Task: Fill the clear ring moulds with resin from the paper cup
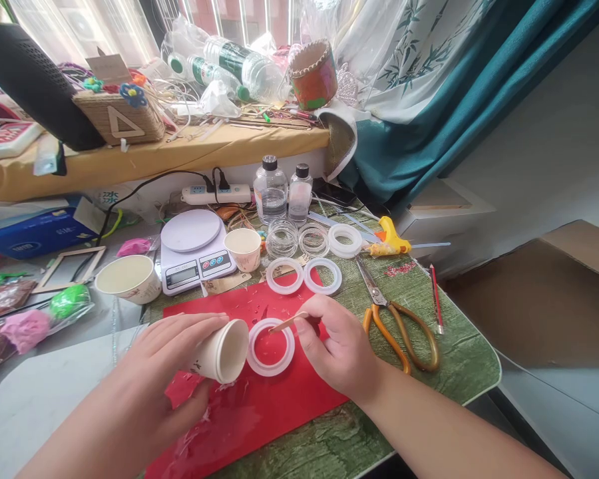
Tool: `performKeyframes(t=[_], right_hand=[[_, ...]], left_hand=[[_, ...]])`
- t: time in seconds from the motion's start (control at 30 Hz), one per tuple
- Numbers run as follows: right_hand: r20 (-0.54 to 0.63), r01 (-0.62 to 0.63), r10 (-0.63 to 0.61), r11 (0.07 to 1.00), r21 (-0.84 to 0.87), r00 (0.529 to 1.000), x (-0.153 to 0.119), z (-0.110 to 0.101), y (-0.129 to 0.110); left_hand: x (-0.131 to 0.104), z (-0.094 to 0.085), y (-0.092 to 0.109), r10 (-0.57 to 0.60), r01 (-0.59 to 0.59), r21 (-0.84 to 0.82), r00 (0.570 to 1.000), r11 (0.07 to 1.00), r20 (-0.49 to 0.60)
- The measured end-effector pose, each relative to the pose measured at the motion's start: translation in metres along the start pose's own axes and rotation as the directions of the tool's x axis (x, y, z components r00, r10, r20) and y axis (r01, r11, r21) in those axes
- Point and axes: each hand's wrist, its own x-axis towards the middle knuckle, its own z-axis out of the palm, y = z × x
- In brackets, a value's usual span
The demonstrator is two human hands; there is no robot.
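Note:
My left hand [180, 366] is wrapped round a white paper cup [219, 352], tipped on its side with its mouth facing right. Just right of the cup's rim lies a translucent white ring mold [250, 356] on a red sheet [299, 406]. Pinched in my right hand [334, 342] is a thin wooden stick [288, 322], its tip over the ring mold. Two more ring molds, a left one [284, 288] and a right one [323, 288], lie side by side beyond the sheet's far edge.
Orange-handled scissors [404, 326] and a pencil [436, 298] lie at the right. Behind are a kitchen scale [194, 246], an upright paper cup [243, 249], a wide paper bowl [130, 279], two bottles [271, 199], clear rings [282, 238] and a yellow glue gun [390, 239].

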Motion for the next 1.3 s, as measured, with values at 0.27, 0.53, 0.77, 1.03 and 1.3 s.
performKeyframes(t=[0.27,0.53,0.77,1.03,1.3], right_hand=[[0.012,-0.014,0.014,1.0,0.003,1.0,-0.0009,-0.0001,0.0005],[0.014,-0.019,0.019,1.0,0.004,1.0,-0.0003,0.0004,-0.0001],[0.018,-0.016,0.016,1.0,0.005,1.0,0.0002,0.001,-0.0001],[0.025,-0.026,0.026,1.0,-0.011,0.999,-0.0008,0.0018,0.001],[0.028,-0.024,0.025,1.0,-0.019,0.999,-0.0006,0.0011,0.0014]], left_hand=[[-0.001,0.001,-0.0002,-0.029,0.029,-0.027,1.0,0.999,0.01],[-0.0009,-0.0008,0.0006,-0.041,0.041,-0.058,0.999,0.997,0.011],[-0.0014,0.0004,-0.0028,-0.028,0.029,-0.032,0.999,0.999,0.03],[-0.0009,0.0014,-0.0053,-0.027,0.028,-0.026,0.999,0.999,0.031],[0.001,-0.0008,-0.0001,-0.04,0.039,-0.043,0.999,0.998,-0.009]])
